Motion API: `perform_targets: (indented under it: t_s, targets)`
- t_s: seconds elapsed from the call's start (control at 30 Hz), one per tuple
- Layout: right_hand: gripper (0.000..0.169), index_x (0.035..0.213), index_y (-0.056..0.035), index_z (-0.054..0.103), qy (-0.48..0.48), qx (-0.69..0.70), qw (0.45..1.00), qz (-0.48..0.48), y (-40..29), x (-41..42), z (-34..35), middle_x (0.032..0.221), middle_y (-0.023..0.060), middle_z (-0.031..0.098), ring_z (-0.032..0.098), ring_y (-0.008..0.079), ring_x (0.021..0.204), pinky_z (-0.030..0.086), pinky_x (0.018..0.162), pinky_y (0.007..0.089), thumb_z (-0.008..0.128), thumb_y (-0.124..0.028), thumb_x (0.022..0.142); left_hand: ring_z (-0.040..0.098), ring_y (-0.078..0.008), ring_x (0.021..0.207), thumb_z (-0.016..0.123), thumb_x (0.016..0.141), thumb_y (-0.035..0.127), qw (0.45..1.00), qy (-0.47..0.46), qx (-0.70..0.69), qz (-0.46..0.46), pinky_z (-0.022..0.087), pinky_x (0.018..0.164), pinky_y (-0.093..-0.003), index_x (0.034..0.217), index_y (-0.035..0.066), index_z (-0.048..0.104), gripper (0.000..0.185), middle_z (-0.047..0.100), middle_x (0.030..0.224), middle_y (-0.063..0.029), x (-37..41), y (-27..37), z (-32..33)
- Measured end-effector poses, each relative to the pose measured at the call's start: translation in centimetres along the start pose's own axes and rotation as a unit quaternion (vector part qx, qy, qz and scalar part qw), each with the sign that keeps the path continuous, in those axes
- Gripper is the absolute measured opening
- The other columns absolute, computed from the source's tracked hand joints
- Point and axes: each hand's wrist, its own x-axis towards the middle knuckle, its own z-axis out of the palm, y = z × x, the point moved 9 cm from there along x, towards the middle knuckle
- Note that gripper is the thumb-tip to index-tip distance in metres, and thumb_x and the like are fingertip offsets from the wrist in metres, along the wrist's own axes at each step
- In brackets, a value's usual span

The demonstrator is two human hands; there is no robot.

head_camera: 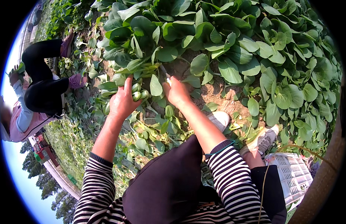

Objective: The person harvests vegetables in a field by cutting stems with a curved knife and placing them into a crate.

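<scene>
My left hand [123, 102] is closed around several cut bok choy heads [138, 91], their pale green bases showing beside the thumb. In my right hand [176, 91] is a knife with a narrow metal blade [164, 70] and a pale handle mostly hidden by the fingers. The blade's tip lies close to the pale stem base of another bok choy [154, 65], whose leaves spread to the left; whether they touch I cannot tell. Standing bok choy plants [175, 30] grow just beyond both hands.
Dense bok choy [287, 75] fills the right side. Cut leaves [142, 137] litter the soil around my shoes [261, 138]. A white plastic crate [290, 173] stands at lower right. Another person [35, 92] sits at the left, holding greens. A red vehicle [45, 148] is farther off.
</scene>
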Motion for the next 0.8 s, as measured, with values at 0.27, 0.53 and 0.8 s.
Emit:
perform_targets:
  t_s: [0.27,0.53,0.8]
  targets:
    - [0.026,0.104,-0.0007,0.054,-0.083,-0.041,0.994,0.050,1.0,-1.0,1.9,0.097,0.0230,0.064,0.061,0.0393,0.095,0.048,0.080,0.0429,0.054,-0.021,0.088,0.062,-0.0393,0.092,0.080,0.064,0.032,0.999,0.008,-0.032,-0.020,0.052,0.075,-0.0455,0.144,0.015,0.019,0.102,0.057,0.108,-0.0250,-1.1,-0.7,1.2]
    - [0.032,0.099,0.0030,0.052,-0.011,0.002,1.000,-0.021,1.0,-1.1,2.0,0.088,0.0275,0.064,0.062,0.0434,0.088,0.048,0.074,0.0495,0.057,-0.027,0.089,0.062,-0.0407,0.089,0.079,0.065,0.032,0.998,0.020,-0.056,-0.021,0.052,0.073,-0.0464,0.140,0.011,0.024,0.096,0.059,0.102,-0.0251,-1.9,-1.2,1.8]
    - [0.027,0.100,-0.0014,0.051,0.023,0.025,0.999,-0.007,1.5,-3.3,1.3,0.085,0.0237,0.064,0.062,0.0426,0.081,0.048,0.068,0.0480,0.058,-0.025,0.088,0.058,-0.0399,0.101,0.079,0.065,0.029,0.988,-0.017,-0.136,-0.076,0.047,0.086,-0.0457,0.136,0.008,0.030,0.090,0.058,0.108,-0.0246,-1.7,-2.0,1.9]
